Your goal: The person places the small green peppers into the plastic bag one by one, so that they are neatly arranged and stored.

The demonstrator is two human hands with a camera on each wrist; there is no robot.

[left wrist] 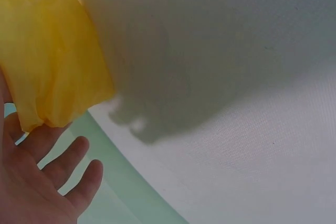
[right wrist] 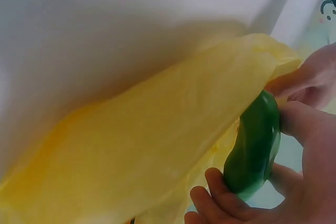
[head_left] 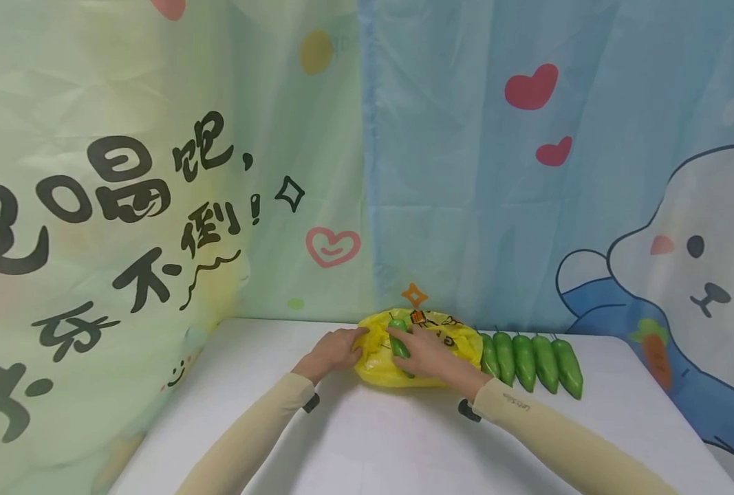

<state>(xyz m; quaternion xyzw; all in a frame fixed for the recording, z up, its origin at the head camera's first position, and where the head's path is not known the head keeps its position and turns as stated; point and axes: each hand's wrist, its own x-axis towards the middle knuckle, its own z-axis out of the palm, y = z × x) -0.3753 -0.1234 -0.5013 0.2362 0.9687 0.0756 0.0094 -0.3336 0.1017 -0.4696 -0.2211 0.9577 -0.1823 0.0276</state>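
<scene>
And there we had it: our right hand (head_left: 428,349) gripped a green pepper (head_left: 398,338) between thumb and fingers, right at the mouth of the yellow bag (head_left: 382,371), while our left hand (head_left: 340,347) pinched the bag's rim on the left side, its outer fingers spread loose! Just to the right, five more peppers (head_left: 524,363) lay in a row on the white table (head_left: 367,440). That glossy skin looked slippery to us, the body probably light and fairly firm, so the thick middle seemed our best hold, with the thin stem likeliest to snap. The bag, thin and crinkled, looked soft and floppy; we judged its rim the place to take, gently, lest it tear.
</scene>
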